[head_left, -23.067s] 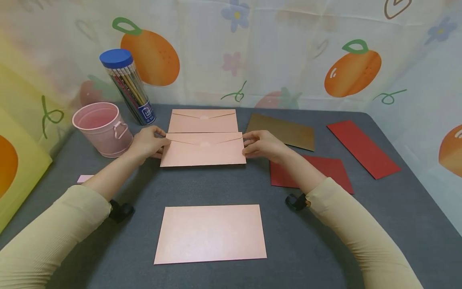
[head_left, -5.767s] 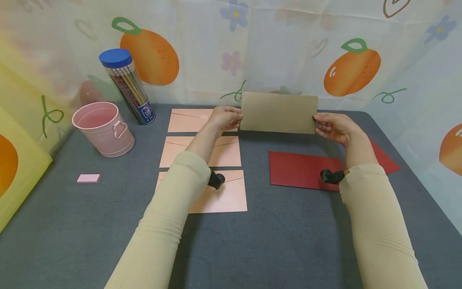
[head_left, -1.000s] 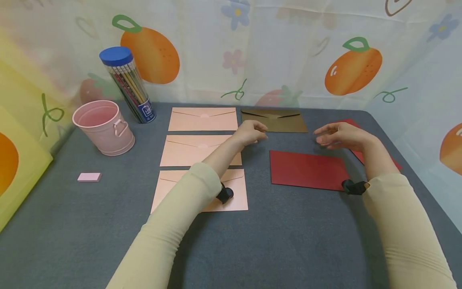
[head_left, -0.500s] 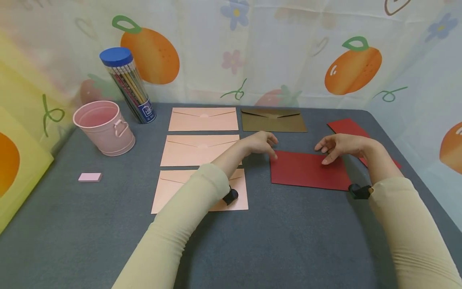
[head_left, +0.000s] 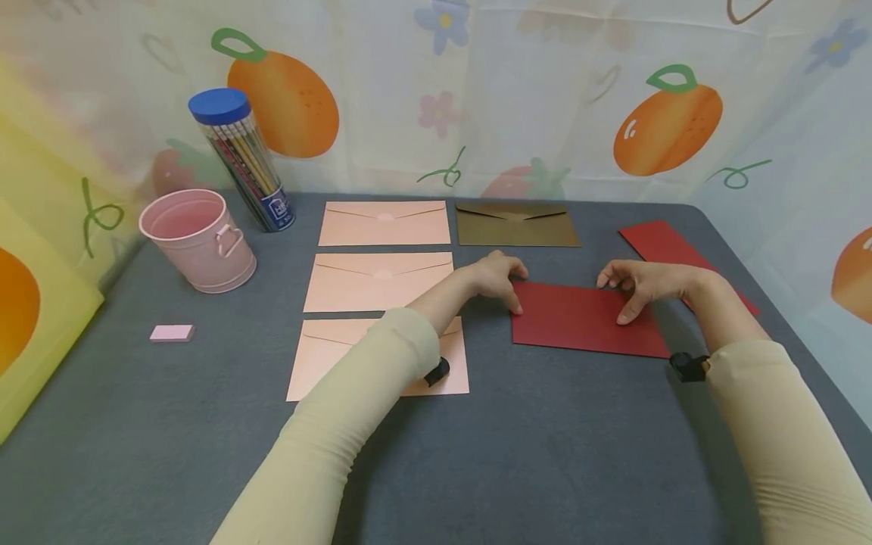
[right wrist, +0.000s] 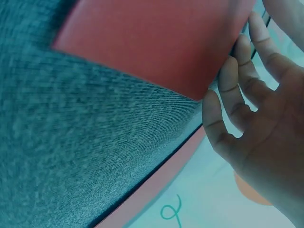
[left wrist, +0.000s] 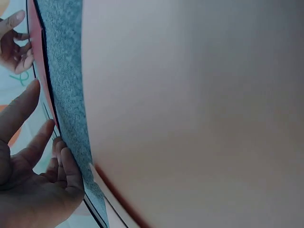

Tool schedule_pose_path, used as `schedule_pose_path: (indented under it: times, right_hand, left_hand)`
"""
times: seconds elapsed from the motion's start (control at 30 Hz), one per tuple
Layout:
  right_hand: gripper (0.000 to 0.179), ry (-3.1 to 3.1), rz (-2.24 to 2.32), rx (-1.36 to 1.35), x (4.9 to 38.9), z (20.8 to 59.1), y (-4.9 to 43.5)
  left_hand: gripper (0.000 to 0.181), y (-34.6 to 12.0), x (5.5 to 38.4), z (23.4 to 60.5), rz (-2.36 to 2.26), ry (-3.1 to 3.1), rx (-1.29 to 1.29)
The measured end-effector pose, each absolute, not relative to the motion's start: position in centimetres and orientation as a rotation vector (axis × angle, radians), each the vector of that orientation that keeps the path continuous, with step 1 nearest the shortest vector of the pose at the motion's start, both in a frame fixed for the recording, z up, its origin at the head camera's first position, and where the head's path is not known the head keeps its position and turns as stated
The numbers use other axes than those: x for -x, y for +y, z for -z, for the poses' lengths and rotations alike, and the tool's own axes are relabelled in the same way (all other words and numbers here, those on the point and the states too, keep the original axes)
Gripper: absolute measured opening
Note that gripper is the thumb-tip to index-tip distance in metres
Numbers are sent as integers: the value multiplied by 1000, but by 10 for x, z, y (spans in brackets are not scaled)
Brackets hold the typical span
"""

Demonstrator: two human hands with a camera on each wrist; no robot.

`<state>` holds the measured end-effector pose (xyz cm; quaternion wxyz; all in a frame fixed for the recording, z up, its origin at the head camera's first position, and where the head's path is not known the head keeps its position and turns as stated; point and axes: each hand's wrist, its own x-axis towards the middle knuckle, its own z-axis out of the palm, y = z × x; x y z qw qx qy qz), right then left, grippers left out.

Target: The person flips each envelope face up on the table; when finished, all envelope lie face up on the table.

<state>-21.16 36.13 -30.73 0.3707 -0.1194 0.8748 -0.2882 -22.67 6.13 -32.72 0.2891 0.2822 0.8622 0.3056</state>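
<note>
In the head view a red envelope (head_left: 572,325) lies flat on the grey table, its plain side up. My left hand (head_left: 493,278) is at its back left corner, thumb over the left edge and fingers spread behind. Over the back right part is my right hand (head_left: 650,281), its thumb above the red surface and its fingers bent at the back edge. In the right wrist view those fingers (right wrist: 228,80) touch or nearly touch the edge of the red envelope (right wrist: 156,42). The left wrist view has the left fingers (left wrist: 71,166) loosely bent beside the red envelope (left wrist: 40,52).
Three pink envelopes (head_left: 383,281) form a column left of centre. A brown envelope (head_left: 518,231) lies at the back, and another red envelope (head_left: 664,241) lies slanted at the right. A pink bucket (head_left: 197,253), a tub of pencils (head_left: 248,170) and a pink eraser (head_left: 172,333) are on the left.
Earlier both hands held the brown envelope up; it now lies flap side up beside the back pink one. Both hands have since come forward to the red envelope. The pink envelopes now form a column.
</note>
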Motion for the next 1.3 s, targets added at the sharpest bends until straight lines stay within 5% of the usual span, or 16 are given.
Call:
schedule_pose_path:
  times: [1.3]
  right_hand:
    - [58, 2414, 707, 385, 203, 315, 358]
  left_hand:
    - [60, 66, 219, 328, -703, 2418, -720]
